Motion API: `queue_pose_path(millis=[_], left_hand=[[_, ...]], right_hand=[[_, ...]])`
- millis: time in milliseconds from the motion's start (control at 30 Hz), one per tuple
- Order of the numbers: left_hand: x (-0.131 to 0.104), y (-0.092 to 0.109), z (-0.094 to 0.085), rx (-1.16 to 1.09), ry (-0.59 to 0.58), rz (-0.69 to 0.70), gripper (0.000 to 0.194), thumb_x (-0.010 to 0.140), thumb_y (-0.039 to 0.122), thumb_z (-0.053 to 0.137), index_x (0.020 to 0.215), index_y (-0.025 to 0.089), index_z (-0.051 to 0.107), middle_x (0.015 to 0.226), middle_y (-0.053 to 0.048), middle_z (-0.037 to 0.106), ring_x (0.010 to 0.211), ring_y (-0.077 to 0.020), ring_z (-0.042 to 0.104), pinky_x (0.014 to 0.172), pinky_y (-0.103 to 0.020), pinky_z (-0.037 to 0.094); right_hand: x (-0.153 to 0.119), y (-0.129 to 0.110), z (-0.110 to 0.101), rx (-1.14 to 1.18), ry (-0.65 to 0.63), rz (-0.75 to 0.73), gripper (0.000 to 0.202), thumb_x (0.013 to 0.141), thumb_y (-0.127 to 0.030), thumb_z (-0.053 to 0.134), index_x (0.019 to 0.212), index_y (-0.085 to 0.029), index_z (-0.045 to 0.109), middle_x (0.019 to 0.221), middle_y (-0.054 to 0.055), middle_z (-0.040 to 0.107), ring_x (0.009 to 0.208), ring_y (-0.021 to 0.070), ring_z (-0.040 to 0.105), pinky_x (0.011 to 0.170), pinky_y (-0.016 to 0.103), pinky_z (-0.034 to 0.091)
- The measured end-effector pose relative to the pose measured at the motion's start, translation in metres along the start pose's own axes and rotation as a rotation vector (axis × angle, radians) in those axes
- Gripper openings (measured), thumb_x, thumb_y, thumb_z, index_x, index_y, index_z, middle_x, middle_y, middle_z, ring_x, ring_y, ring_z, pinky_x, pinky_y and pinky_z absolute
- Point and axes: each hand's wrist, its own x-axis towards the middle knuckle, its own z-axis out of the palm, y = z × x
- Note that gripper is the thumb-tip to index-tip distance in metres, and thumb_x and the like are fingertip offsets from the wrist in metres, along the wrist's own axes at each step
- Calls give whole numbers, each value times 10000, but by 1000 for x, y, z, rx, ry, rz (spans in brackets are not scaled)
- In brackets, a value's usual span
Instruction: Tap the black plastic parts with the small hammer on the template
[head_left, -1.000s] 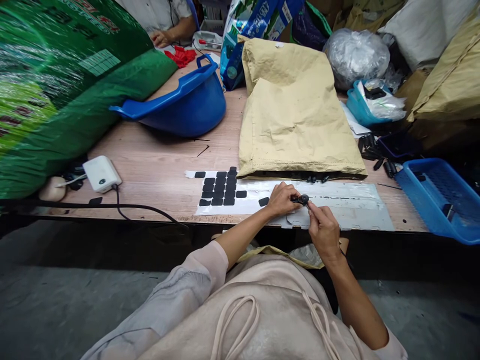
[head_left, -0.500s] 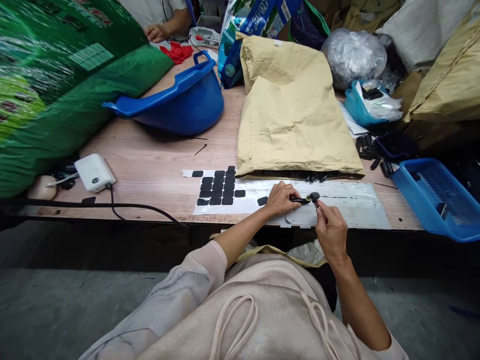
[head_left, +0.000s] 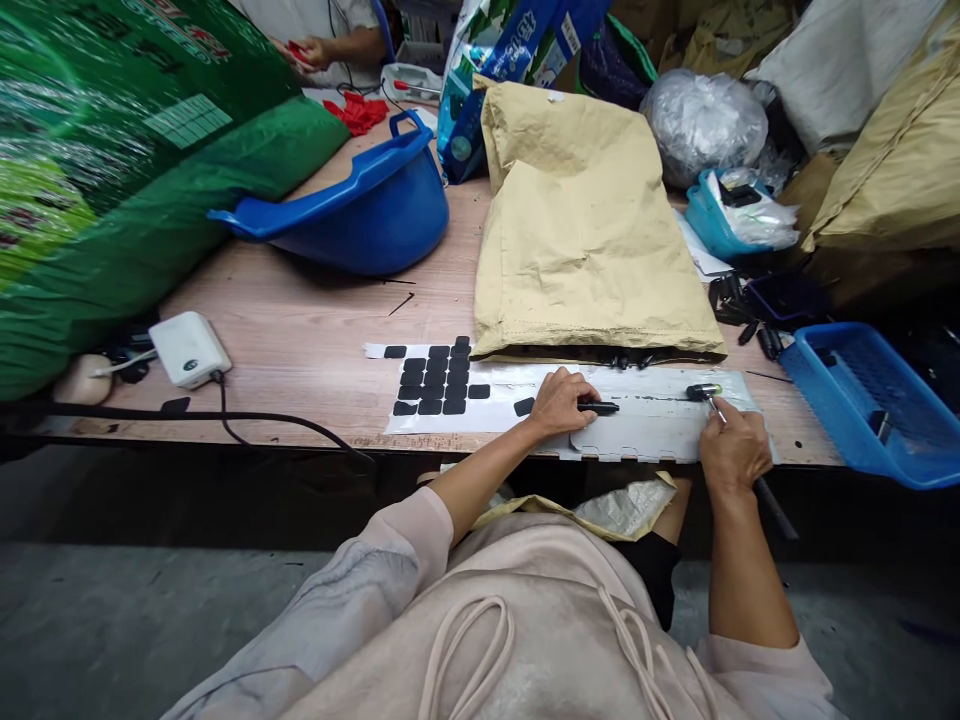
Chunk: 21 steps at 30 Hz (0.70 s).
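Note:
My left hand [head_left: 559, 402] rests on the white sheet [head_left: 652, 430] at the table's front edge, fingers closed on a black pen-like stick [head_left: 602, 408] that points right. Further right, my right hand [head_left: 735, 448] grips a small hammer [head_left: 703, 392] by its thin metal shaft. The hammer's dark head is over the sheet's right end, apart from the stick, and its dark handle end hangs below my hand past the edge. Left of my hands, rows of black rounded patches [head_left: 433, 378] lie on white backing. A single patch [head_left: 524, 407] sits beside my left hand.
A large tan paper sack [head_left: 592, 220] lies behind the sheet, with small black pieces at its mouth. Blue basin [head_left: 360, 215] and green sack [head_left: 247, 150] stand left; a blue basket [head_left: 877, 400] is right. A white box [head_left: 190, 347] trails a cable. Someone's hand [head_left: 311, 52] holds something red.
My right hand has moved right with the hammer, away from the black stick. My left hand keeps its place. The other person's hand has lifted and now holds something red.

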Motion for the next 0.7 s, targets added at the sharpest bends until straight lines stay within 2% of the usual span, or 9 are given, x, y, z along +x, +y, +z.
queue_pose_path(millis=[200,300,400,500,600,667,700], left_hand=[[3,-2,0,47,-12,5,220,813,310,835,1019,242,801,982,-41,735,1055,-269,571,994,-426,448],[-4,4,-4,93,6,70,210,878,332,802,1051,216,777,1019,-59,732,1053,-267,577,978,-424,443],[-33,11,-3,122,-17,271,227,981,377,694,1099,191,745,1040,-78,735,999,-246,616,903,-391,464],[-80,16,11,168,-154,421,273,1046,397,590,1114,172,728,992,-75,747,885,-209,669,752,-334,476],[-115,22,22,293,-280,361,268,1012,416,648,1071,169,735,928,-77,761,822,-224,710,702,-324,495],[-110,34,8,343,-318,256,412,954,478,720,1242,183,714,811,-58,750,723,-243,707,684,-337,521],[-94,44,-10,343,-317,207,593,932,519,737,1420,198,633,737,-35,730,649,-242,686,661,-340,528]], right_hand=[[7,0,21,-6,81,14,357,912,-244,601,1199,-238,813,1029,116,635,904,226,467,747,365,297],[6,-3,25,-7,109,18,358,913,-254,595,1200,-246,809,1038,116,640,922,234,476,748,368,289],[5,-2,27,-2,129,3,353,917,-265,589,1197,-249,804,1029,110,631,922,233,476,751,367,294],[6,-1,28,-5,135,3,353,915,-269,592,1198,-246,801,1022,108,623,922,235,479,755,364,304],[6,-1,28,-6,131,3,355,914,-270,590,1200,-245,800,1017,109,618,923,239,486,759,363,316],[6,0,29,-7,127,-4,359,909,-267,593,1202,-244,798,1021,110,613,923,242,491,762,362,326],[7,0,29,-8,128,-8,362,903,-264,596,1203,-243,797,1022,111,609,923,243,493,763,363,332]])
